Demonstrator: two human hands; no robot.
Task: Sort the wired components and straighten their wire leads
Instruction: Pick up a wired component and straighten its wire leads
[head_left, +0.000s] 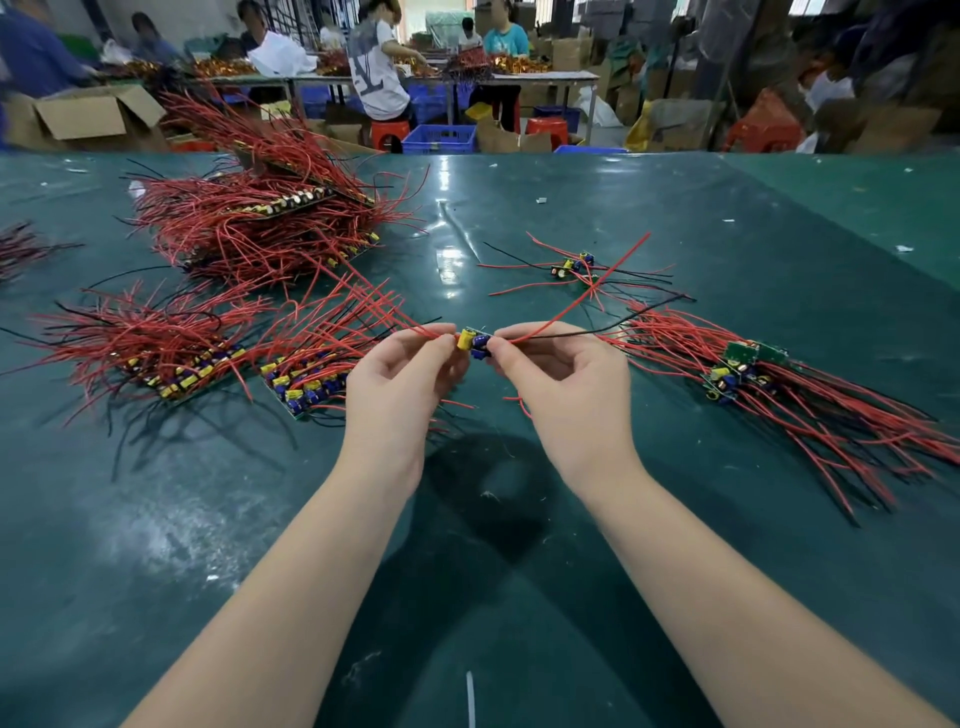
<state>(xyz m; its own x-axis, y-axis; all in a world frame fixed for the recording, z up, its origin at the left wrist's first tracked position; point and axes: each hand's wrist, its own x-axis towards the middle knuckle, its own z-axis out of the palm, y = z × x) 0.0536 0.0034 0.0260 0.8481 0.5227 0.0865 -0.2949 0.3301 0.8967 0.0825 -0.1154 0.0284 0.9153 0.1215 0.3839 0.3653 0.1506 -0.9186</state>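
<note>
Between both hands — left hand (402, 376), right hand (563, 382) — pinched, the component (474, 340).

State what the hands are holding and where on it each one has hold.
One small wired board, held up between both hands. The left hand pinches its left end where red leads exit; the right hand pinches its right end at the red and black leads.

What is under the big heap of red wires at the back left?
Boards with yellow parts poke out between the red wires, stacked in layers on the green table. How many lie underneath is hidden.
</note>
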